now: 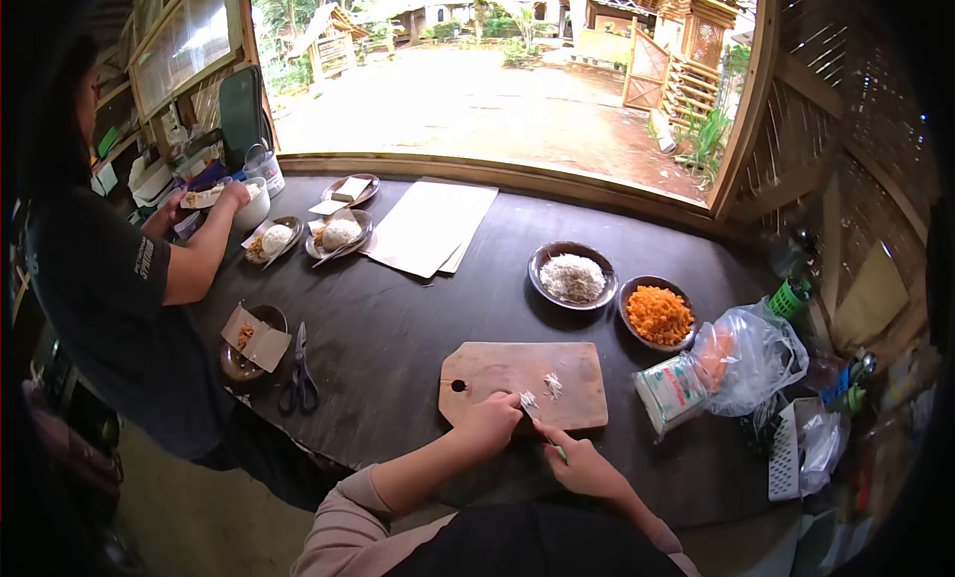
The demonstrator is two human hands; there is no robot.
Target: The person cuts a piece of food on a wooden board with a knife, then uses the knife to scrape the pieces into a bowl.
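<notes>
My right hand [577,463] grips a small knife with a green handle [562,453], its blade pointing toward my left hand. On the near edge of the wooden cutting board [487,368], my left hand [491,423] has its fingers closed on a small white piece of food, mostly hidden by the fingers. White chopped bits [528,400] lie right at the fingertips and blade. A second little pile of white slivers [553,384] rests farther right on the board.
Beyond the board stand a bowl of white shreds [573,278] and a bowl of orange bits [660,315]. A packet [671,393] and plastic bag [756,358] lie right. Scissors [299,383] lie left; a co-worker [109,279] handles food near plates of rice [340,233].
</notes>
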